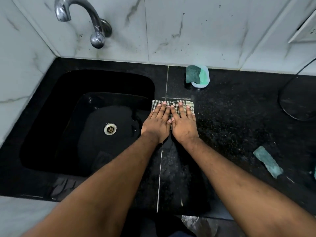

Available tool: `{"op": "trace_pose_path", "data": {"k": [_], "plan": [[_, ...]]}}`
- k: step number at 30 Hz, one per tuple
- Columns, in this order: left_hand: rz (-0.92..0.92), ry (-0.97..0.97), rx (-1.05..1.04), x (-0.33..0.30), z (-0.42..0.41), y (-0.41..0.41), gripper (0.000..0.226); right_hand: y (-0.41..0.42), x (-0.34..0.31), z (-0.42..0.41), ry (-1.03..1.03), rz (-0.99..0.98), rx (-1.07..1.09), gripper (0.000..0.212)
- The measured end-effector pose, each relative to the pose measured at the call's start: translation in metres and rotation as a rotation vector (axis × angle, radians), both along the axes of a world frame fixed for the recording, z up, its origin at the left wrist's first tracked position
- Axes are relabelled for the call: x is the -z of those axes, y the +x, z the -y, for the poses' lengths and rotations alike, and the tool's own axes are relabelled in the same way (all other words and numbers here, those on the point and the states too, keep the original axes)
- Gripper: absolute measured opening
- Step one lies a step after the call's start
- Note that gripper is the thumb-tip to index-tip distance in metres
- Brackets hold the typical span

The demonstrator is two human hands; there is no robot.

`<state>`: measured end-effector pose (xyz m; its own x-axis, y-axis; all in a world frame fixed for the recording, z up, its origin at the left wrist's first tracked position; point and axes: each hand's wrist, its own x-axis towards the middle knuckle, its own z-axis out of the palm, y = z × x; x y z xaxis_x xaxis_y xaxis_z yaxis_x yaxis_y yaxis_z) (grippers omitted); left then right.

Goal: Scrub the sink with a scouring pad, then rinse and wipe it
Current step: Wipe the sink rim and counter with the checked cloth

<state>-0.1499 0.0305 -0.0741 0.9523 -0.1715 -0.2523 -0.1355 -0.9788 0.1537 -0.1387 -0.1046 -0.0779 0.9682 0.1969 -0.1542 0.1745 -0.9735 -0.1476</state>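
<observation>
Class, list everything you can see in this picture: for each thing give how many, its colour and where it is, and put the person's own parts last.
sink: one, black, set in the counter at left
drain: one, metal, sink floor
tap: one, chrome, on the wall above the sink
counter: one, black speckled, right of the sink
checked cloth: one, green and white, on the counter at the sink's edge
soap dish: one, pale blue, at the wall, holding a green scouring pad
second scouring pad: one, green, counter at right
hands: left and right, flat on the cloth

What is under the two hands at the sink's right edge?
A folded checked cloth lies flat on the black counter beside the sink. The left hand and right hand press it with straight fingers. Its near part is covered.
</observation>
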Motion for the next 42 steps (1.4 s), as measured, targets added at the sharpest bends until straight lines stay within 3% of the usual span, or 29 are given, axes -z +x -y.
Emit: {"op": "trace_pose_path", "data": {"k": [15,25,36,42], "plan": [[0.056,-0.016,0.197,0.004,-0.021,-0.131,0.06,-0.153,-0.002,-0.018,0.004,0.012,0.172,0.054],[0.053,-0.061,0.267,0.003,-0.039,-0.203,0.059,-0.234,0.005,-0.035,-0.105,0.046,0.26,0.056],[0.102,-0.124,0.128,0.008,-0.08,-0.258,0.06,-0.271,0.003,-0.078,-0.063,0.106,0.199,0.056],[0.156,-0.138,0.007,0.015,-0.128,-0.29,0.061,-0.281,0.005,-0.113,-0.037,0.125,-0.043,0.056]]}}
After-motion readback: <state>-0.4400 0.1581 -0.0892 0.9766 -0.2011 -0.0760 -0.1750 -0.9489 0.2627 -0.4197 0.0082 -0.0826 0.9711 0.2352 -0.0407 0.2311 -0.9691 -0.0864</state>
